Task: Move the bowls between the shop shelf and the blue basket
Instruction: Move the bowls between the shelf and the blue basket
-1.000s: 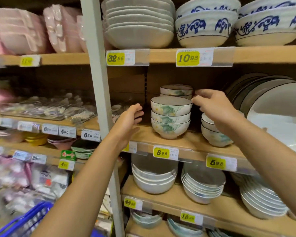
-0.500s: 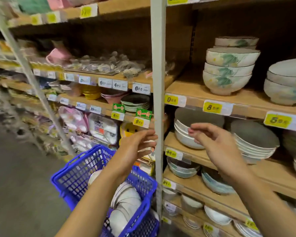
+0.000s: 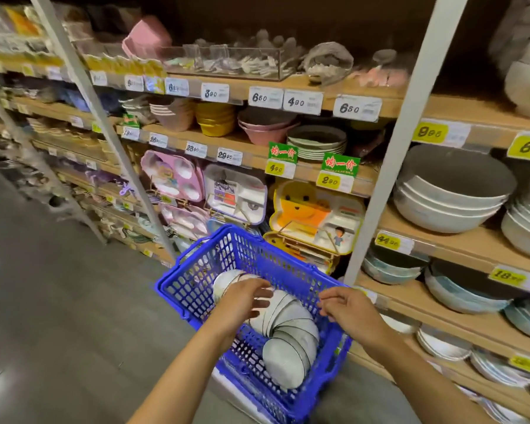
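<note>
Several nested bowls [image 3: 288, 322] in blue basket [image 3: 196, 286]: prob ceramic, heavy, chippable; I'd pinch a rim. Left hand [image 3: 242, 296], right hand [image 3: 346, 310] loose-fingered, empty.

Two slim forearms, uncovered along all of their visible length from the lower edge of the view, end in a bare left hand [image 3: 245, 296] and a bare right hand [image 3: 348, 312], the knuckles and finger outlines softened by slight blur.

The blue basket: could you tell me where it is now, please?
Head view, lower centre: the blue basket stands left of the white shelf post, below the yellow bear tray, holding white bowls.
</note>
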`<state>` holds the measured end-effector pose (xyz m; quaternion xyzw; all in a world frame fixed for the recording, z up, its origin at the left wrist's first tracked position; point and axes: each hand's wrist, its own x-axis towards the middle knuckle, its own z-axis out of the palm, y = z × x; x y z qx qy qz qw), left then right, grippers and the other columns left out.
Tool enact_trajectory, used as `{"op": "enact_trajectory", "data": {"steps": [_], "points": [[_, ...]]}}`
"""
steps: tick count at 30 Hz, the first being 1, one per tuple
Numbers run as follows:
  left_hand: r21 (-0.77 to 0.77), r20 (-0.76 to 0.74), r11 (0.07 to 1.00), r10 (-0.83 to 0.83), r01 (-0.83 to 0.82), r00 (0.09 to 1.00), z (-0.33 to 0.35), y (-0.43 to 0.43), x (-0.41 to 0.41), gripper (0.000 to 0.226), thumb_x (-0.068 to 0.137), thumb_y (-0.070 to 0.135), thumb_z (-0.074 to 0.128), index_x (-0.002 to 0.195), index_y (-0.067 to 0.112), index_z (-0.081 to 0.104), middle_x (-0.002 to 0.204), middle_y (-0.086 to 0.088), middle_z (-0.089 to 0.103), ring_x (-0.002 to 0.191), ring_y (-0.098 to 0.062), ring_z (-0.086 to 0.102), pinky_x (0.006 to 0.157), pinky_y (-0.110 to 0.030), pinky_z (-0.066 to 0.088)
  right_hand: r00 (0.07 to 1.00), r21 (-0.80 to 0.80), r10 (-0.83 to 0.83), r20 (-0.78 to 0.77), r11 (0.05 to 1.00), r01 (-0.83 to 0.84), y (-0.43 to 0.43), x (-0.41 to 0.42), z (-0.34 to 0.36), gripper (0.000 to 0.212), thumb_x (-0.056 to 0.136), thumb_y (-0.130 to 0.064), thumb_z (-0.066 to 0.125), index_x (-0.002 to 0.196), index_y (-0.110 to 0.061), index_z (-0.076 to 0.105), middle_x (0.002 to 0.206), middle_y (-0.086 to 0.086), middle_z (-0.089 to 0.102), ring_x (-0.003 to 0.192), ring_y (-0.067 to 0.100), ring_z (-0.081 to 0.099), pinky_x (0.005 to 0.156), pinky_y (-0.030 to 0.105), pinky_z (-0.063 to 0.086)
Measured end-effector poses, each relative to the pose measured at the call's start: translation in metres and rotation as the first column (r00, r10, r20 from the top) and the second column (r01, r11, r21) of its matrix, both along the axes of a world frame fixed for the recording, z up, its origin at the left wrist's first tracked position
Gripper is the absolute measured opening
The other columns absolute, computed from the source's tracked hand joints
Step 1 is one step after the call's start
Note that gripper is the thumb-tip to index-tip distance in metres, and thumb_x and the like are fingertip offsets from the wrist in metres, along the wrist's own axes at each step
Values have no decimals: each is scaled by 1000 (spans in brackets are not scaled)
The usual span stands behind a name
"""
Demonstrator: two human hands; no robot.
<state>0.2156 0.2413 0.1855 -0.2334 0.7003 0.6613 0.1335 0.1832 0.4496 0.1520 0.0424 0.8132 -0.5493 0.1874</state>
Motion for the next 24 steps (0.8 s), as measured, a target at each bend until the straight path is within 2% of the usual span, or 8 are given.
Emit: {"op": "enact_trajectory", "data": {"steps": [6, 9, 14, 16, 19, 22, 23, 24], "points": [[-56, 115, 994, -88, 95, 989, -49, -31, -19, 26, 100, 23, 42, 111, 12, 63, 106, -6, 71, 94, -20, 66, 81, -31, 48, 982, 89, -55, 181, 995, 40, -30, -4, -58, 12, 87, -11, 60, 78, -14, 67, 76, 11, 68, 72, 23, 62, 75, 38, 53], [-89, 163, 988, -107, 123, 981, -71, -34, -36, 24, 100, 20, 43, 107, 10, 63, 100, -6, 70, 84, -19, 63, 69, -27, 44, 973, 172, -23, 230, 985, -18, -38, -11, -84, 17, 84, -10, 56, 70, -4, 59, 70, 9, 57, 67, 19, 51, 62, 30, 41], [-191, 275, 962, -139, 196, 951, -102, -37, -64, 18, 98, 17, 45, 100, 9, 61, 94, -8, 65, 75, -17, 58, 52, -17, 39, 948, 254, 100, 303, 950, -181, -54, -25, -113, 19, 85, -6, 52, 66, -10, 52, 67, 11, 45, 66, 16, 42, 57, 25, 28], [-221, 308, 941, -182, 256, 934, -112, -41, -72, 16, 97, 14, 45, 98, 8, 60, 94, -8, 62, 74, -15, 56, 44, -11, 38, 941, 235, 87, 327, 957, -171, -57, -28, -128, 33, 86, -4, 51, 58, -15, 38, 60, 5, 34, 58, 13, 32, 51, 27, 23], [-257, 345, 909, -232, 329, 909, -129, -47, -84, 14, 94, 8, 46, 90, 7, 60, 85, -10, 57, 70, -19, 51, 50, -19, 36, 916, 251, 32, 399, 957, -143, -64, -30, -153, 41, 87, -9, 54, 57, -20, 28, 61, 0, 29, 67, 16, 33, 57, 28, 21], [-287, 418, 839, -325, 462, 849, -151, -50, -92, 17, 94, 9, 46, 80, 7, 57, 73, -6, 51, 72, -18, 47, 52, -25, 29, 867, 282, -49, 496, 953, -108, -73, -26, -168, 13, 90, -20, 56, 78, -22, 50, 90, 5, 51, 91, 19, 49, 72, 26, 36], [-297, 443, 809, -354, 507, 824, -159, -50, -94, 19, 94, 10, 47, 83, 2, 60, 71, -6, 52, 68, -17, 45, 52, -24, 29, 853, 295, -89, 514, 952, -78, -75, -24, -176, 14, 91, -22, 56, 104, -17, 57, 112, 10, 55, 103, 24, 55, 80, 29, 44], [-307, 464, 774, -387, 554, 797, -168, -50, -98, 22, 94, 12, 48, 86, -2, 62, 72, -7, 55, 65, -15, 43, 53, -24, 29, 841, 303, -125, 527, 952, -48, -78, -24, -185, 37, 92, -23, 55, 127, -12, 51, 129, 12, 52, 114, 27, 56, 89, 32, 47]]}}
